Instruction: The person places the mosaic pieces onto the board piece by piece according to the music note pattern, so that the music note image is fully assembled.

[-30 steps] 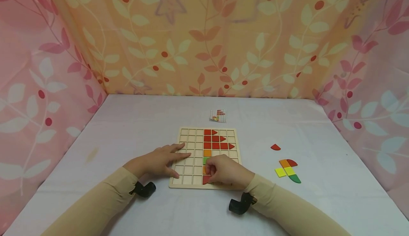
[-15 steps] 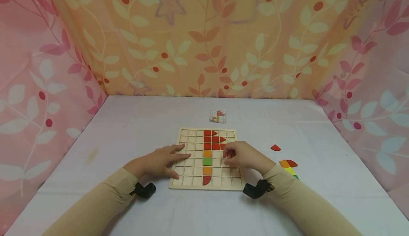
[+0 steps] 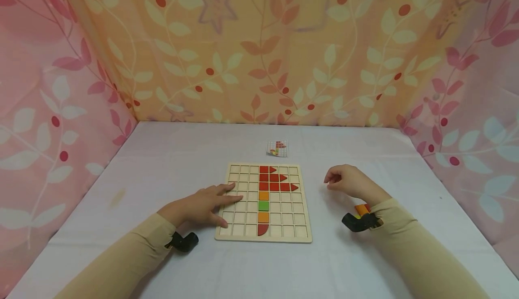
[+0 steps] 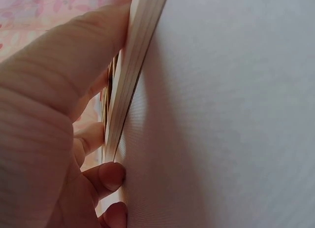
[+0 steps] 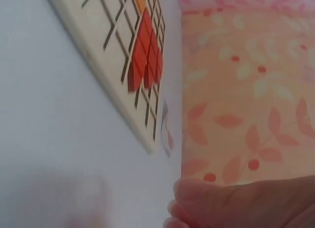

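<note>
A wooden grid board (image 3: 284,218) lies on the table. My left hand (image 3: 198,206) rests on its left side with fingers spread, and in the left wrist view the thumb (image 4: 93,41) lies along the board's edge. Red squares (image 3: 264,178) and pointed red tiles (image 3: 294,187) fill part of the top rows. Below run an orange tile (image 3: 264,196), a green tile (image 3: 263,206), another orange tile (image 3: 263,217) and a red quarter-round (image 3: 262,230). To the board's right, my right hand (image 3: 352,182) hovers over the table, fingers loosely bent, nothing visible in them.
Behind the board lies a small printed card (image 3: 277,148) with a coloured grid pattern. Loose tiles, among them an orange square (image 3: 361,210), show partly behind the right wrist; the sleeve and black wrist camera (image 3: 361,222) cover others. Patterned cloth (image 3: 259,51) encloses the table.
My right hand has left the red quarter-round on the board's bottom row and moved right, off the board, now covering the loose red piece. My left hand has stayed still.
</note>
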Demonstrator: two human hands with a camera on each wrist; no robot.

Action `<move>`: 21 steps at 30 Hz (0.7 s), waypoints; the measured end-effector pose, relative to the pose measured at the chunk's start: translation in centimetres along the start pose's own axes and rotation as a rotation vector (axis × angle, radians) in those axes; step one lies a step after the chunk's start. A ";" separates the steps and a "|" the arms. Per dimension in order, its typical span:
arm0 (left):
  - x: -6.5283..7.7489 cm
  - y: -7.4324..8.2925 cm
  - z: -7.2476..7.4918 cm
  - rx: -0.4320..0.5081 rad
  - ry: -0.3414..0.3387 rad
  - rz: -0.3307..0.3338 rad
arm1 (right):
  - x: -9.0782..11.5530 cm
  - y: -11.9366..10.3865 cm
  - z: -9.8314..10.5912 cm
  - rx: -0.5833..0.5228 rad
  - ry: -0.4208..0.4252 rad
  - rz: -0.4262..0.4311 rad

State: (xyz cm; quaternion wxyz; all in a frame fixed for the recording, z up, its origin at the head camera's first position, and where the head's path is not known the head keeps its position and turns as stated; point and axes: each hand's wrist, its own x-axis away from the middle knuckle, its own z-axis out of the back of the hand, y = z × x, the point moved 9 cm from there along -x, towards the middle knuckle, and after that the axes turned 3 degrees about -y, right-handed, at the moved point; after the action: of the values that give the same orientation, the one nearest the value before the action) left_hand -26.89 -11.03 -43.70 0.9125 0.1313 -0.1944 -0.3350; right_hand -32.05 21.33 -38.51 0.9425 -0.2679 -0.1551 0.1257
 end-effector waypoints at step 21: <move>-0.2 -0.4 -0.4 -0.001 -0.010 0.024 | 1.2 8.2 2.2 -0.046 -0.008 -0.107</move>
State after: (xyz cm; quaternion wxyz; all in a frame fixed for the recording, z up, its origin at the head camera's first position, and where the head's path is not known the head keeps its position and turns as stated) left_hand -27.09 -11.18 -44.22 0.9156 0.1267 -0.2004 -0.3247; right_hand -33.00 29.53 -40.95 0.9408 -0.2806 -0.1758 0.0725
